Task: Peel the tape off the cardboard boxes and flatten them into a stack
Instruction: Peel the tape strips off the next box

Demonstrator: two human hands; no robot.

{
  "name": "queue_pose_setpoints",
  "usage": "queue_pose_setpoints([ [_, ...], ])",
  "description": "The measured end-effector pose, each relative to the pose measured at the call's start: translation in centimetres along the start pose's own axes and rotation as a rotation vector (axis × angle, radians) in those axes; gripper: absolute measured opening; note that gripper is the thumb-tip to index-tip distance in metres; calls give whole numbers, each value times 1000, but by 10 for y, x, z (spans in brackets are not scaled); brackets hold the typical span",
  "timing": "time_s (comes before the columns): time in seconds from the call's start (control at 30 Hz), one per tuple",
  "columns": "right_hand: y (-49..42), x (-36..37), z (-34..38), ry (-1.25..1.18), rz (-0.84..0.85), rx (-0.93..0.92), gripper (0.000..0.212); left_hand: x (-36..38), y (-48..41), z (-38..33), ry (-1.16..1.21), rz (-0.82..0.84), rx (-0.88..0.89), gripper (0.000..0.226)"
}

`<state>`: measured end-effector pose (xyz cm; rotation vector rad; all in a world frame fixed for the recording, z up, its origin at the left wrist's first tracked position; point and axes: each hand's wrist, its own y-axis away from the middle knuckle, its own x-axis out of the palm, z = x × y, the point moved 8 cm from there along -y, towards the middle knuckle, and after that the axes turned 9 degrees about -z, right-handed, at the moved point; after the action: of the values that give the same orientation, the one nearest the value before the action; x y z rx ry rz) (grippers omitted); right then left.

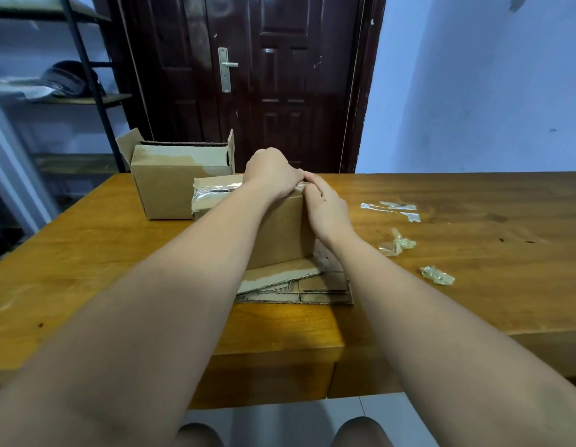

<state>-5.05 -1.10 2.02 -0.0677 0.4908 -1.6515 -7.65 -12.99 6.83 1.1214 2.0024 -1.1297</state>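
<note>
A closed cardboard box (280, 233) with clear tape along its top stands on a stack of flattened cardboard (315, 287) at the middle of the wooden table (457, 301). My left hand (272, 172) presses down on the box's top right end. Fingers of my right hand (325, 204) pinch the tape end (301, 186) at the top right corner, against the box's right side. A loose length of tape (212, 191) shines on the box's left end. Behind it to the left stands an open cardboard box (170, 185) with its flaps up.
Peeled strips of tape (393, 208) and two crumpled tape wads (398, 245) (436, 275) lie on the table to the right. A dark door (248, 79) is behind the table, a metal shelf rack (86, 66) at the left.
</note>
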Motion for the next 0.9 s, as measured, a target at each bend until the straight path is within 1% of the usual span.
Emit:
queue_pose_setpoints([
  [0.1,0,-1,-2,35,-8,-4,40,-3,1,-1,26,11,7,34],
  [0.2,-2,-2,-5,60,-19,6,42,-10,3,4,123,49,-28,33],
  [0.3,-5,-1,-5,95,-14,8,42,-12,2,14,338,120,-94,26],
  [0.4,-3,-2,-6,92,-39,13,42,-14,1,25,545,203,-163,11],
  [0.47,-5,-2,-3,90,-84,29,42,-14,1,33,775,245,-269,19],
  [0.53,-11,-3,-2,69,-128,65,41,-15,0,42,984,227,-343,17],
  [0.6,-16,-4,-2,35,-141,108,38,-16,0,46,1081,211,-369,16],
  [0.67,-18,-5,-4,55,-142,116,35,-15,1,49,1106,211,-380,16],
  [0.77,-22,-5,7,187,-159,28,37,-17,3,47,1117,186,-361,16],
  [0.83,-24,0,25,361,-134,-129,44,-20,3,45,1089,150,-335,18],
  [0.9,-26,8,39,563,-65,-250,49,-22,4,42,1062,135,-318,19],
])
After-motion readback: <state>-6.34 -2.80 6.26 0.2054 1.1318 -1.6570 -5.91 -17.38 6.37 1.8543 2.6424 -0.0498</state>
